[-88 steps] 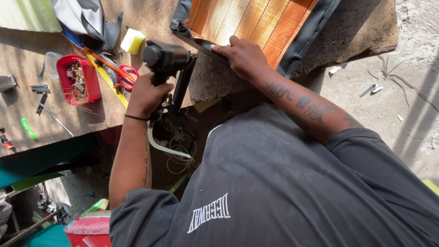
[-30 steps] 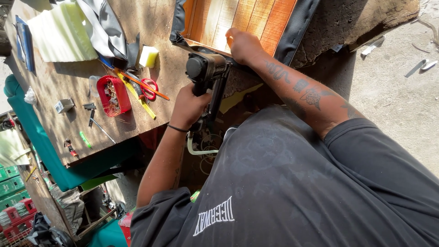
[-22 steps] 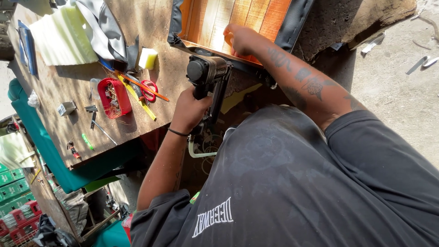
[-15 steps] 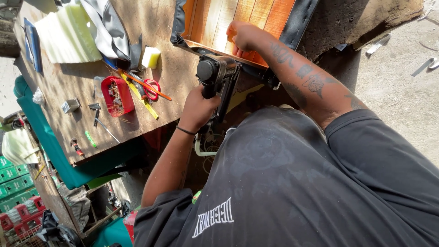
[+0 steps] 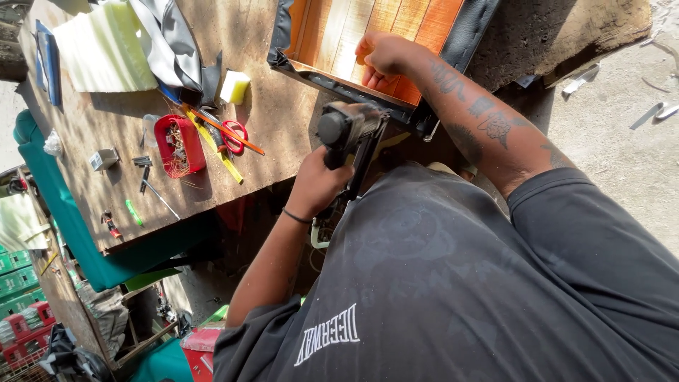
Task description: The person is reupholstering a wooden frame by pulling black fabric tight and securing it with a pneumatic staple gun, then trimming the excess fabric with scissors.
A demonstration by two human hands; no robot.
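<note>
Left hand — closed round the handle of a black pneumatic staple gun, whose nose is set against the near edge of the wooden panel. A dark band is worn at the wrist.

Right hand — laid on the orange slatted face of the wooden panel, fingers curled over it, nothing gripped; just beyond the staple gun's head.

Black upholstery covering — wrapped round the panel's edges, directly under and beside the right hand.

Tabletop — worn wood, carrying the panel. To the left of the left hand are found: red-handled scissors, a yellow rule, a red tray of small fasteners, a yellow sponge block. Further left, pale foam sheet.
</note>
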